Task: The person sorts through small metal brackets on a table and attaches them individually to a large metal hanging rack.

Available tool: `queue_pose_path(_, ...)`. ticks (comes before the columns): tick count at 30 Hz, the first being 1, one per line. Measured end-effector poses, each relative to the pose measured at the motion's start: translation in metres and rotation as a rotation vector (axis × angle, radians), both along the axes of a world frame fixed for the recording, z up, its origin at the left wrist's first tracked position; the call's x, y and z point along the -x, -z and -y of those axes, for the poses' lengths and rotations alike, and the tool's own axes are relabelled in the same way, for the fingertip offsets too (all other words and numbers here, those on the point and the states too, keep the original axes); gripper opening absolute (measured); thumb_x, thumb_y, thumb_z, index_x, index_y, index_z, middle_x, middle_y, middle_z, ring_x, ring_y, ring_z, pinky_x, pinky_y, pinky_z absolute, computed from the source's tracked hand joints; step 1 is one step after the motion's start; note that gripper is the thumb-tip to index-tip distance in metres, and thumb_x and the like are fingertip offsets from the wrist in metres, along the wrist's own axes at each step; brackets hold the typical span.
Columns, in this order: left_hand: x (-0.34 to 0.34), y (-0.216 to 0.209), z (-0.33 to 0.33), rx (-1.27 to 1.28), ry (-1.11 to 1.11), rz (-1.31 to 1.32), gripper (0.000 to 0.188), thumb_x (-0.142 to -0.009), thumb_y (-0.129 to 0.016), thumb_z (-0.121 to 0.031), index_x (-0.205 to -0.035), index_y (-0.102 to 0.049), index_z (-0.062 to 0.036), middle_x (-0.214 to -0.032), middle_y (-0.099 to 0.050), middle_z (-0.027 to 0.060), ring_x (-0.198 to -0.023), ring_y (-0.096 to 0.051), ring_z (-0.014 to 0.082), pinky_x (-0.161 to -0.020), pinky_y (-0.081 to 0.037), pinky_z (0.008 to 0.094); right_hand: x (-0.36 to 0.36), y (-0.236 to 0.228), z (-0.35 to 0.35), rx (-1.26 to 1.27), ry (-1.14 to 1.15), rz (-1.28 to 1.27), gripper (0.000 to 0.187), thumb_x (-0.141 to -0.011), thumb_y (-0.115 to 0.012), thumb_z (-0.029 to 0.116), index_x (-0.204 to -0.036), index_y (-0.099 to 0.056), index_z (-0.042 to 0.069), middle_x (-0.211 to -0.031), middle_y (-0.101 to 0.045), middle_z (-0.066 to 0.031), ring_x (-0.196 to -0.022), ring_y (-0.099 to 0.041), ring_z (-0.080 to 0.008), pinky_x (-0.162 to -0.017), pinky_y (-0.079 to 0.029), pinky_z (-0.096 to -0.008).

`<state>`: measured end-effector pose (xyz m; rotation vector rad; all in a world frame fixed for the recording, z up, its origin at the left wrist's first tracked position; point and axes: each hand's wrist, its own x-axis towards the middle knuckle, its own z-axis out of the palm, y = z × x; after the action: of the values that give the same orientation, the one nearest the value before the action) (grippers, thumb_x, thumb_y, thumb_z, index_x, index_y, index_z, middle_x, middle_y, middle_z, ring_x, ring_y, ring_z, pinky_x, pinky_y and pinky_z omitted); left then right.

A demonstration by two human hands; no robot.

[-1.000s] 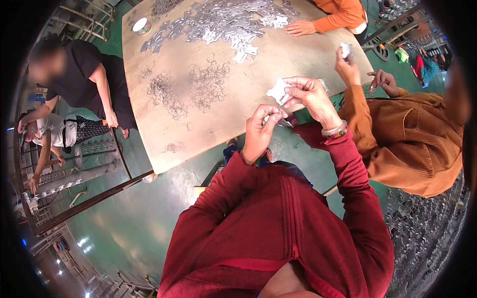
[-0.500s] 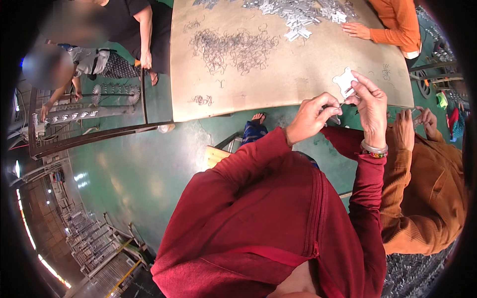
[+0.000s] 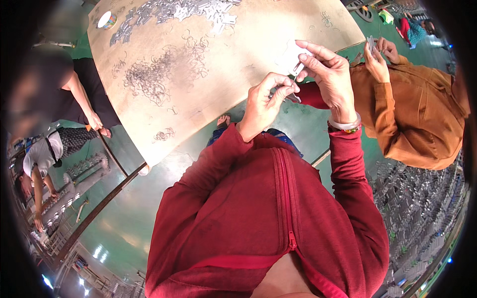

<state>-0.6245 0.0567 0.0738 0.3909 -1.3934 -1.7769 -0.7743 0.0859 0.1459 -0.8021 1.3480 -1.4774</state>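
Observation:
My right hand [image 3: 329,77] grips a flat pale metal plate [image 3: 288,58] with notched edges, thumb and fingers closed on its near right side. Close beside it, my left hand [image 3: 266,103] is closed in a pinch on a thin dark wire piece [image 3: 294,80] at the plate's lower end. A small grey metal part [image 3: 294,98] shows under the left fingertips; how it is held is hidden. Both hands are raised near the table's front edge. On the table [image 3: 233,82], left of my hands, lies a spread of thin curved wires [image 3: 149,79].
Flat metal parts [image 3: 184,11] are heaped at the table's far side, near a cup [image 3: 107,20]. At my right a co-worker in brown [image 3: 417,114] handles a small metal part. Racks of metal parts [image 3: 417,213] stand behind. A person in black [image 3: 82,94] is at the left.
My view has swung to the right, so the table, wires and co-workers appear shifted. Both hands keep hold at the plate. The orange-sleeved hand across the table has left the picture.

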Motion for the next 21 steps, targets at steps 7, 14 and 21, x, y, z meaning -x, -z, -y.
queue_pose_path(7, -0.019, -0.018, 0.001, -0.114, 0.022, 0.192, 0.003, -0.086, -0.052, 0.0, -0.088, -0.054, -0.0009, -0.083, -0.061, 0.0061, -0.077, -0.059, 0.0116, -0.068, -0.049, 0.0254, -0.027, -0.017, -0.002, -0.052, 0.047, -0.123, 0.03, -0.079, -0.061, 0.003, -0.109, -0.06, -0.002, -0.071, -0.061, -0.0062, -0.056, -0.058, -0.0112, -0.056, -0.047, -0.0214)
queue_pose_path(14, -0.055, 0.01, 0.014, 0.16, -0.225, 0.065, 0.032, -0.073, -0.069, -0.009, -0.102, -0.056, -0.0062, -0.103, -0.058, 0.0105, -0.099, -0.054, 0.0215, -0.086, -0.042, 0.0318, -0.062, -0.009, -0.032, 0.138, 0.231, -0.362, 0.021, -0.079, -0.06, -0.006, -0.099, -0.061, -0.007, -0.081, -0.063, -0.0118, -0.065, -0.062, -0.0153, -0.062, -0.052, -0.0251)
queue_pose_path(21, -0.197, 0.177, 0.121, 0.456, -0.458, 1.38, 0.023, -0.081, -0.061, -0.025, -0.079, -0.06, -0.0019, -0.079, -0.061, 0.0194, -0.073, -0.06, 0.0345, -0.064, -0.047, 0.0419, -0.059, -0.026, -0.031, 0.139, 0.363, -0.41, 0.021, -0.08, -0.06, -0.003, -0.101, -0.059, -0.007, -0.083, -0.063, -0.0145, -0.065, -0.062, -0.0181, -0.06, -0.054, -0.0267)
